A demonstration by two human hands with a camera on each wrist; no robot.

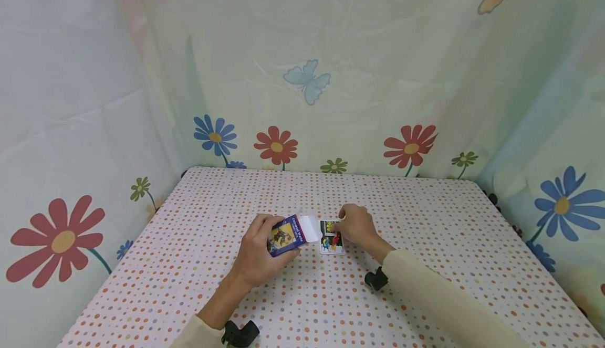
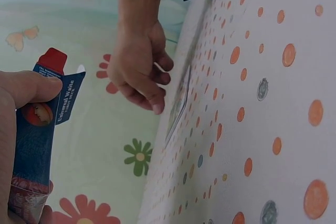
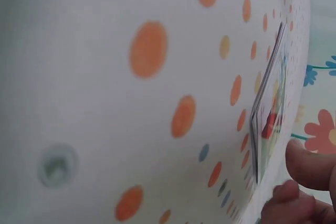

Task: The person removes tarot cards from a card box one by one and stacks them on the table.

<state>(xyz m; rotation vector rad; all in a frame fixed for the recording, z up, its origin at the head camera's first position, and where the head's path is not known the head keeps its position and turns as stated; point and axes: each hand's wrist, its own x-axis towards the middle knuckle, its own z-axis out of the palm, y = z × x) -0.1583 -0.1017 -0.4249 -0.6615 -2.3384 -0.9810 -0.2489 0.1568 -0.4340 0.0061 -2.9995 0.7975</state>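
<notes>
My left hand (image 1: pixel 262 251) grips the card box (image 1: pixel 285 236), with the fingers curled along its far side and the thumb along its near side. The box is held tilted, its printed face up; the lettering near the open end reads "Universal Waite". The white flap (image 1: pixel 310 228) at that end is folded out and points toward my right hand (image 1: pixel 358 226). The card stack (image 1: pixel 332 244) lies flat on the dotted surface (image 1: pixel 406 206), just beyond the flap, with a picture card on top. It is thin; the right wrist view shows more than one card edge. My right hand is positioned at the right edge of the stack, fingers loosely bent and gripping nothing. Both wrist views show a small gap between these fingers and the cards.
</notes>
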